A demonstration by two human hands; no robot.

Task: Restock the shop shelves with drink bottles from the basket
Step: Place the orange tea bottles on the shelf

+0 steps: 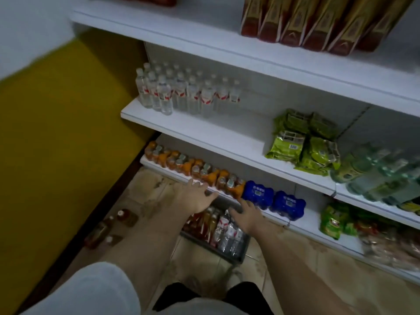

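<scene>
A dark basket [229, 255] stands on the floor below the lowest shelf, filled with several amber drink bottles [204, 223] and clear water bottles [229, 233]. My left hand [195, 196] hovers open over the basket's far left, close to the lowest shelf's edge. My right hand [247, 212] is open too, fingers spread above the water bottles in the basket. Neither hand holds anything. Orange drink bottles [193, 167] line the lowest shelf [159, 163]. Clear water bottles [181, 92] stand on the middle shelf [204, 130].
Blue multipacks [272, 198] sit right of the orange bottles. Green snack bags [304, 142] and shrink-wrapped green bottles [375, 173] fill the middle shelf's right. Several amber bottles [109, 228] lie on the tiled floor by a yellow wall [56, 133]. Red-gold boxes [318, 21] stand on top.
</scene>
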